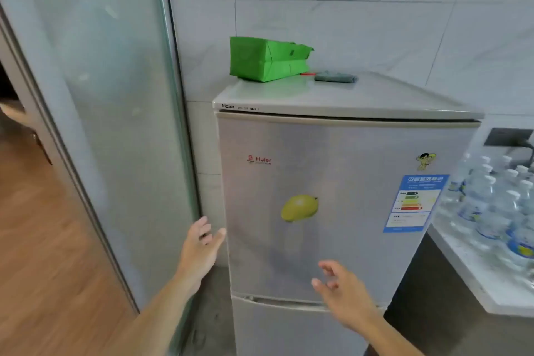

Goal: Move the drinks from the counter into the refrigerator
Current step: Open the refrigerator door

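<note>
A silver two-door refrigerator [341, 170] fills the middle, both doors closed, with a mango sticker and an energy label on the upper door. Several clear water bottles [491, 205] with white caps stand on the white counter [474, 274] at the right. My left hand [202, 246] is open beside the upper door's left edge, fingers relaxed, thumb near the edge. In front of the door's lower part, my right hand [341, 289] hovers open and holds nothing.
A green paper bag [265, 59] and a folded grey cloth [335, 77] lie on the refrigerator's top. A frosted glass door [95, 113] stands close on the left, with wooden floor [43, 254] beyond. Tiled wall behind.
</note>
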A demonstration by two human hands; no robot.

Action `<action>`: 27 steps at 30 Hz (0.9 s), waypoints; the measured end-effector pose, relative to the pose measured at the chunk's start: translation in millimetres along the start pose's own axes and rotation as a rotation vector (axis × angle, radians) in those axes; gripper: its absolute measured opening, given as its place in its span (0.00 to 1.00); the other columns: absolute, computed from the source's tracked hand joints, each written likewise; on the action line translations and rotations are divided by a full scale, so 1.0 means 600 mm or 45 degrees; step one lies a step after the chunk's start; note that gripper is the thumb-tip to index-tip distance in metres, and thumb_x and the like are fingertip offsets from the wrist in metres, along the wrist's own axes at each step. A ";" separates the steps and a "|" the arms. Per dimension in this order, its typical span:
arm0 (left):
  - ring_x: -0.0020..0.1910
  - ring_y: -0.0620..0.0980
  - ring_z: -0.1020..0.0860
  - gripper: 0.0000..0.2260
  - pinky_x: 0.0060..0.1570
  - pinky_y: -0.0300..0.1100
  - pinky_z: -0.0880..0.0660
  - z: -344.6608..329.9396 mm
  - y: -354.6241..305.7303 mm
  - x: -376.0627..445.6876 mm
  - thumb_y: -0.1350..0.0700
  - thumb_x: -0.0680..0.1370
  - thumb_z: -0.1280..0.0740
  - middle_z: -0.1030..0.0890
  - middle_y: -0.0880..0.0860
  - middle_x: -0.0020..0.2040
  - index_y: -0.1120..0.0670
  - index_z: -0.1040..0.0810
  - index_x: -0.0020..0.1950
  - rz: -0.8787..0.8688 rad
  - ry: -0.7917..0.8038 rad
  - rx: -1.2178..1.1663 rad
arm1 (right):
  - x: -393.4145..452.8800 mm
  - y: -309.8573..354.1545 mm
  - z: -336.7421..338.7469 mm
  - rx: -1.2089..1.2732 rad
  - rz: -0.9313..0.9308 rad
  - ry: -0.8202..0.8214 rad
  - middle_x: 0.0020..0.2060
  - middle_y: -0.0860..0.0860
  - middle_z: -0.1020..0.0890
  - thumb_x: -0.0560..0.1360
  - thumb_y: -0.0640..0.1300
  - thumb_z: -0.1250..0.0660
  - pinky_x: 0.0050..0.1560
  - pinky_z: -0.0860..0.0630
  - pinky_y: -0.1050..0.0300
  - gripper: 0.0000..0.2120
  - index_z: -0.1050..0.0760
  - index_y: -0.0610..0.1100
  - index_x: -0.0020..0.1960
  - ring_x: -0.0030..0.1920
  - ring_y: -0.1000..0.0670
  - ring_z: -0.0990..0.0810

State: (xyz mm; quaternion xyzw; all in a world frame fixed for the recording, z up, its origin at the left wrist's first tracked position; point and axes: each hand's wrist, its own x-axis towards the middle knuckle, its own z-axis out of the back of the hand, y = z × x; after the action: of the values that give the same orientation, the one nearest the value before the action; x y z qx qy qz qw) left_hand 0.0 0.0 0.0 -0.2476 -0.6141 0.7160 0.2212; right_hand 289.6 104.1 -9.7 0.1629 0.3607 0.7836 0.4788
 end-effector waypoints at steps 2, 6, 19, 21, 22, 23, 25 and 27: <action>0.68 0.50 0.28 0.29 0.67 0.47 0.31 -0.009 -0.025 0.041 0.50 0.79 0.31 0.29 0.51 0.71 0.53 0.38 0.78 -0.092 0.060 0.011 | 0.028 0.035 0.000 0.002 0.066 -0.113 0.64 0.51 0.27 0.77 0.50 0.30 0.55 0.29 0.64 0.24 0.31 0.51 0.70 0.58 0.52 0.22; 0.56 0.43 0.21 0.18 0.50 0.39 0.25 -0.046 -0.060 0.106 0.47 0.81 0.35 0.21 0.48 0.60 0.50 0.32 0.68 -0.154 0.209 -0.121 | 0.060 0.089 0.027 -0.096 0.157 -0.252 0.68 0.52 0.33 0.76 0.51 0.29 0.62 0.28 0.56 0.30 0.37 0.53 0.75 0.64 0.50 0.25; 0.47 0.38 0.22 0.11 0.41 0.35 0.29 -0.027 -0.001 0.067 0.42 0.78 0.33 0.20 0.41 0.49 0.43 0.28 0.57 -0.287 0.151 0.001 | -0.012 0.090 -0.008 0.108 0.027 -0.286 0.69 0.52 0.32 0.77 0.51 0.30 0.64 0.28 0.55 0.30 0.39 0.54 0.75 0.62 0.53 0.26; 0.48 0.38 0.22 0.09 0.44 0.35 0.29 -0.012 0.013 0.016 0.43 0.77 0.32 0.20 0.42 0.49 0.41 0.28 0.54 -0.313 0.125 -0.003 | -0.044 0.078 -0.014 0.132 0.033 -0.277 0.68 0.53 0.31 0.77 0.52 0.31 0.62 0.27 0.56 0.29 0.38 0.53 0.75 0.58 0.55 0.27; 0.48 0.37 0.21 0.09 0.45 0.35 0.28 -0.006 0.019 -0.014 0.44 0.77 0.31 0.20 0.43 0.50 0.41 0.28 0.54 -0.332 0.108 -0.017 | -0.061 0.072 -0.015 0.139 0.037 -0.280 0.67 0.53 0.31 0.77 0.52 0.31 0.62 0.27 0.56 0.29 0.38 0.53 0.75 0.57 0.56 0.27; 0.49 0.36 0.21 0.10 0.46 0.35 0.28 -0.001 0.024 -0.048 0.45 0.77 0.30 0.19 0.43 0.50 0.42 0.27 0.54 -0.350 0.097 -0.030 | -0.080 0.066 -0.015 0.157 0.041 -0.285 0.67 0.53 0.30 0.77 0.52 0.31 0.61 0.27 0.57 0.29 0.37 0.53 0.74 0.57 0.56 0.27; 0.48 0.33 0.21 0.11 0.48 0.35 0.28 0.007 0.034 -0.123 0.48 0.76 0.29 0.19 0.43 0.50 0.43 0.27 0.56 -0.393 0.073 -0.031 | -0.126 0.052 -0.012 0.212 0.053 -0.296 0.65 0.54 0.30 0.77 0.53 0.30 0.60 0.27 0.58 0.28 0.36 0.54 0.74 0.57 0.56 0.26; 0.46 0.30 0.21 0.11 0.46 0.33 0.27 0.012 0.046 -0.202 0.52 0.76 0.28 0.19 0.42 0.50 0.42 0.26 0.55 -0.437 0.044 -0.012 | -0.181 0.034 -0.008 0.261 0.062 -0.310 0.63 0.57 0.29 0.76 0.54 0.30 0.60 0.25 0.57 0.28 0.36 0.56 0.73 0.57 0.57 0.26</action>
State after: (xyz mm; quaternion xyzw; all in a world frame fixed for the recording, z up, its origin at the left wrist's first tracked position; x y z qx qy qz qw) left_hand 89.8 -85.1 -16.2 -0.1523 -0.6467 0.6606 0.3496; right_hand 326.8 2.1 11.5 0.3132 0.3740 0.7286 0.4808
